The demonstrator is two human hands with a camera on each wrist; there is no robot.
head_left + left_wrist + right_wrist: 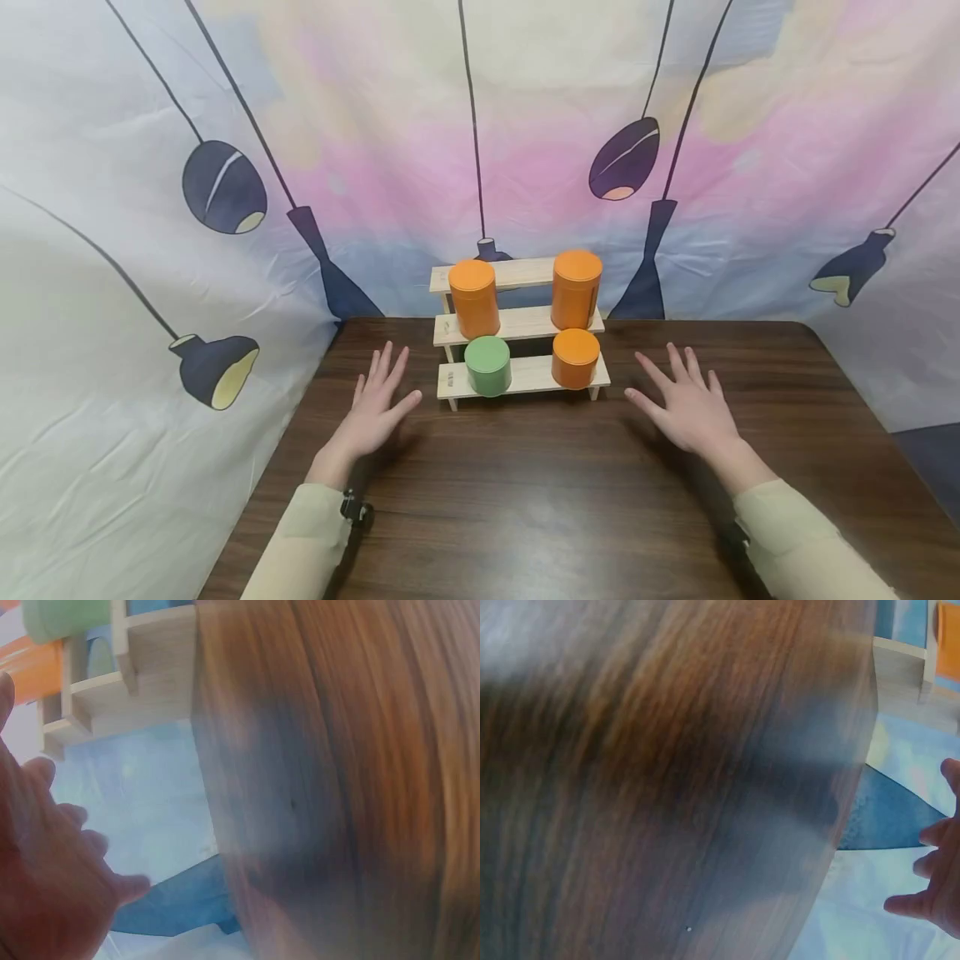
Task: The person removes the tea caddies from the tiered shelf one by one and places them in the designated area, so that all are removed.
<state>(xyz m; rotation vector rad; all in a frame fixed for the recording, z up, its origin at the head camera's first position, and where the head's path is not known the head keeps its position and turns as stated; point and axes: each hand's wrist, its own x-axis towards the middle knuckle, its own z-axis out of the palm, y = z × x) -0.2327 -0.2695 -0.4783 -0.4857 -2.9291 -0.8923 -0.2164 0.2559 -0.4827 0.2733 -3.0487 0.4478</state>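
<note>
A three-tier wooden shelf (525, 385) stands at the back of the table. Its lowest step bears a short green canister (488, 367) on the left and a short orange canister (576, 360) on the right. Behind them, on the middle step, are two tall orange canisters, the left one (475, 300) and the right one (577, 292). My left hand (375, 415) hovers over the table left of the shelf, fingers spread, holding nothing. Mirroring it on the right, my right hand (692, 410) is spread with nothing in it. Both hands stay apart from the shelf.
The dark wood-grain table (525, 500) reaches back to a hanging cloth (390, 108) printed with lamps. That cloth also runs along the left side. A dark band (892, 814) printed on the cloth shows beyond the table edge in the right wrist view.
</note>
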